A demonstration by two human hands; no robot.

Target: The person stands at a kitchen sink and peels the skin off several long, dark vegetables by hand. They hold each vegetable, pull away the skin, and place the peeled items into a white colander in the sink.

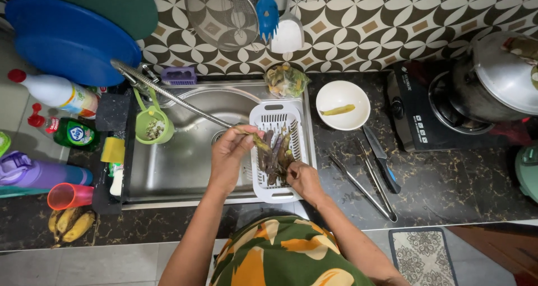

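Gripping a long dark pod (253,138) between fingers and thumb, the left hand (231,154) lifts it just above the white slotted basket (278,118) at the centre of the frame — the right hand (302,176) rests lower right of it, closed on the pile of pods (276,157) inside. The basket sits on the right edge of the steel sink (179,168), under the flexible tap (168,92). By my reading, the pods are being sorted or rinsed one at a time; handling them calls for a light pinch. Right of centre stands a white bowl (343,97) with one green piece, and below it a knife (382,160) and tongs (364,182).
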